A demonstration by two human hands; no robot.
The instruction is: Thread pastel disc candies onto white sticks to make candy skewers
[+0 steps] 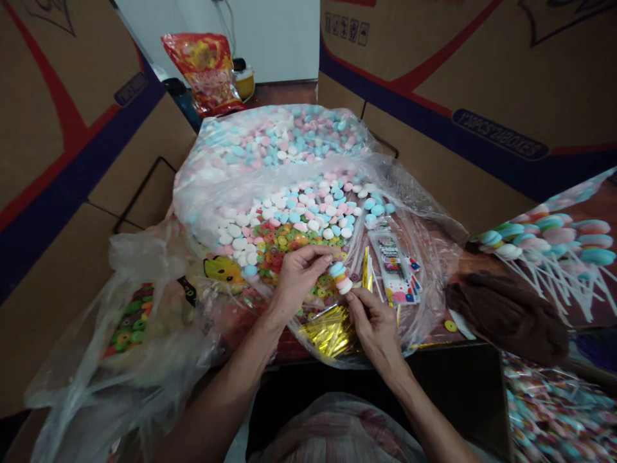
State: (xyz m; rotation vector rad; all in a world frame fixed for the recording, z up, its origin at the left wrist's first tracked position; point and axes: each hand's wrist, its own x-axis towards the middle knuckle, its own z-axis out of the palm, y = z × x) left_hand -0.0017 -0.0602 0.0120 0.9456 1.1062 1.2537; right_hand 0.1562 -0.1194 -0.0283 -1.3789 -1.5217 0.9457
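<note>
A small stack of blue, orange, pink and white candies [340, 278] is between my hands, above the candy pile. My right hand [378, 325] pinches the stack at its lower, white end; any stick there is hidden by the fingers. Close by the stack's upper blue end, my left hand [299, 276] has thumb and fingertips pressed together; what they hold, if anything, I cannot make out. Beneath and beyond lie ring gummies [284, 241] and pink, white and blue round candies [299, 209] on clear plastic. Gold twist ties [330, 331] lie below my hands.
Printed candy packets [393, 267] lie right of the pile. Finished candy sticks [554, 241] lie farther right, behind a brown cloth [506, 315]. Large cartons [463, 83] flank the table. A plastic bag of gummies [130, 321] sits left; a red bag [205, 74] stands behind.
</note>
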